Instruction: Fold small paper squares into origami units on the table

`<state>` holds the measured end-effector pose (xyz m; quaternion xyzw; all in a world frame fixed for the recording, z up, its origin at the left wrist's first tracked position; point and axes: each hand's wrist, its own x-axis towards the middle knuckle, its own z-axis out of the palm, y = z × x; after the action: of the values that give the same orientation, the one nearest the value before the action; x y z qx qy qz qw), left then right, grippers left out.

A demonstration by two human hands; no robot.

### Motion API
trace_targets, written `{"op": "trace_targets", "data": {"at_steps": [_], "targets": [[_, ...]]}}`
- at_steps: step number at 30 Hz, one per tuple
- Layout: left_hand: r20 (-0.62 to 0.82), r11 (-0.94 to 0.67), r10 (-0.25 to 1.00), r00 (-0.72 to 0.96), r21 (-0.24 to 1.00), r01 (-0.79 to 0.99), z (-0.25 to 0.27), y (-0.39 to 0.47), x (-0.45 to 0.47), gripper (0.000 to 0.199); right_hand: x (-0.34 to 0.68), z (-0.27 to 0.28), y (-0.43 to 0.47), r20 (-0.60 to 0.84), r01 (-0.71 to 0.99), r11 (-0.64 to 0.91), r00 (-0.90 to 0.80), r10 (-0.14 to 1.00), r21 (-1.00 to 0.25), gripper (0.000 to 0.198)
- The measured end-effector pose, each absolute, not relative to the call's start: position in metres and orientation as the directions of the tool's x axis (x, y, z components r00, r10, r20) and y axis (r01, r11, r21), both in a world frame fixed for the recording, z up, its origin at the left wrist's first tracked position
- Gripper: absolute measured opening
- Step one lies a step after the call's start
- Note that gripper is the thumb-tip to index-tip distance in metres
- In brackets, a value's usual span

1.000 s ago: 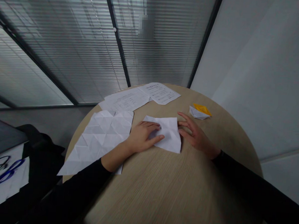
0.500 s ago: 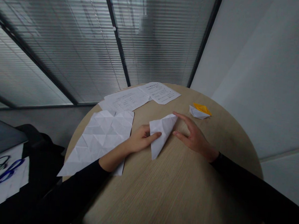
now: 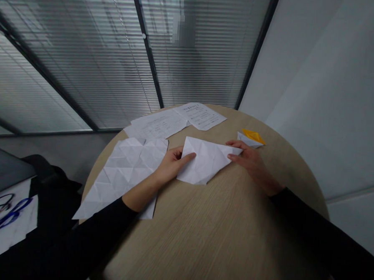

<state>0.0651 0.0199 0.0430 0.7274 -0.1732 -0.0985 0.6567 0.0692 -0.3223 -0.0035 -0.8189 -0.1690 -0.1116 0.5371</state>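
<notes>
A folded sheet of white paper point(image 3: 206, 161) with crease lines is held between my two hands, just over the round table point(image 3: 220, 225). My left hand point(image 3: 175, 162) grips its left side, thumb on top and the other fingers underneath. The pointed right corner is pinched by my right hand point(image 3: 250, 160), between thumb and fingers. Left of my left hand lies a large creased white sheet point(image 3: 127, 166), partly covered by my forearm. Just beyond my right hand sit a small folded white paper boat point(image 3: 249, 140) and a yellow one point(image 3: 253, 136).
Printed sheets point(image 3: 188, 117) lie at the table's far edge. At lower left, papers with a blue cord point(image 3: 5, 218) rest on a dark surface. Glass panels with blinds point(image 3: 116, 61) stand behind the table, and a pale wall point(image 3: 333, 101) is on the right.
The folded paper has turned, and its wide side now faces up with the point to the right. My right hand has moved right and closed on that point.
</notes>
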Motion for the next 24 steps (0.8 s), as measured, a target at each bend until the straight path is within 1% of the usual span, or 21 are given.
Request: {"op": "trace_targets", "data": {"at_steps": [2,4,5,7,9,12,14,15,16,18,19,20,22,23,24], "targets": [[0.058,-0.062,-0.344,0.937,0.995,-0.084,0.043,0.020,0.067,0.045,0.068,-0.002,-0.321,0.300,0.327,-0.278,0.944,0.136,-0.903,0.041],[0.032,-0.029,-0.306,0.951,0.999,-0.043,0.044,0.019,0.067,0.045,0.068,0.000,-0.321,0.228,0.242,-0.208,0.969,0.092,-0.948,0.043],[0.023,-0.011,-0.289,0.957,1.000,-0.027,0.045,0.019,0.067,0.044,0.069,0.001,-0.322,0.217,0.224,-0.185,0.974,0.059,-0.957,0.044],[0.024,0.016,-0.262,0.965,1.000,-0.020,0.047,0.017,0.068,0.042,0.070,0.004,-0.324,0.244,0.240,-0.140,0.970,-0.015,-0.961,0.045],[0.057,0.009,-0.248,0.967,0.998,-0.057,0.046,0.017,0.068,0.038,0.072,0.007,-0.327,0.264,0.257,-0.106,0.963,-0.051,-0.960,0.046],[0.102,-0.084,-0.253,0.962,0.988,-0.127,0.042,0.019,0.071,0.040,0.074,0.006,-0.331,0.225,0.219,-0.129,0.974,-0.033,-0.967,0.048],[0.112,-0.248,-0.277,0.954,0.951,-0.183,0.038,0.023,0.074,0.041,0.074,0.001,-0.331,0.215,0.203,-0.232,0.976,-0.028,-0.951,0.048],[0.130,-0.363,-0.290,0.948,0.902,-0.234,0.036,0.025,0.075,0.039,0.075,-0.003,-0.330,0.233,0.213,-0.310,0.972,-0.027,-0.926,0.048],[0.163,-0.484,-0.303,0.939,0.823,-0.299,0.034,0.027,0.076,0.036,0.075,-0.007,-0.329,0.267,0.237,-0.398,0.964,-0.021,-0.886,0.049],[0.250,-0.678,-0.324,0.912,0.612,-0.409,0.031,0.029,0.076,0.030,0.074,-0.015,-0.325,0.361,0.313,-0.555,0.932,0.025,-0.771,0.052],[0.291,-0.736,-0.325,0.900,0.519,-0.434,0.031,0.029,0.076,0.030,0.073,-0.018,-0.323,0.403,0.354,-0.605,0.913,0.059,-0.713,0.053],[0.330,-0.772,-0.316,0.889,0.455,-0.444,0.030,0.029,0.076,0.031,0.072,-0.020,-0.320,0.435,0.389,-0.636,0.896,0.091,-0.667,0.053],[0.404,-0.795,-0.301,0.864,0.394,-0.462,0.031,0.028,0.074,0.043,0.070,-0.023,-0.317,0.466,0.428,-0.661,0.875,0.132,-0.616,0.053],[0.441,-0.782,-0.319,0.839,0.377,-0.496,0.032,0.027,0.073,0.049,0.069,-0.023,-0.315,0.469,0.435,-0.665,0.872,0.142,-0.607,0.053],[0.472,-0.752,-0.364,0.803,0.359,-0.552,0.033,0.026,0.072,0.053,0.068,-0.024,-0.314,0.469,0.436,-0.667,0.871,0.145,-0.604,0.053]]}}
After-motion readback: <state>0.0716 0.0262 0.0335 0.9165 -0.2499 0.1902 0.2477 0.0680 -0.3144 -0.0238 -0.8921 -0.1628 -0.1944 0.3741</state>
